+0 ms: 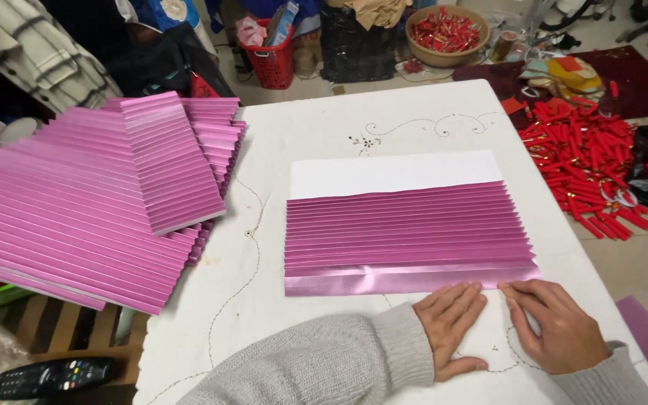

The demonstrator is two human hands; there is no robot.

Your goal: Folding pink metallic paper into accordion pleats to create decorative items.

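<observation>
A shiny pink sheet (pixel 406 236) folded into narrow accordion pleats lies in the middle of the white table (pixel 324 135), its white underside (pixel 395 172) showing along the far edge. My left hand (pixel 450 322) and my right hand (pixel 553 324) rest flat side by side on the table at the sheet's near edge. Their fingertips press on the nearest flat fold strip (pixel 384 281), towards its right end. Neither hand grips anything. Grey knit sleeves cover both arms.
A fanned stack of pleated pink sheets (pixel 91 202) covers the table's left side and overhangs its edge. Red tubes (pixel 586 161) lie heaped on the floor at right, a bowl of red pieces (pixel 446 31) and a red basket (pixel 270 64) beyond. A remote control (pixel 52 376) lies at lower left.
</observation>
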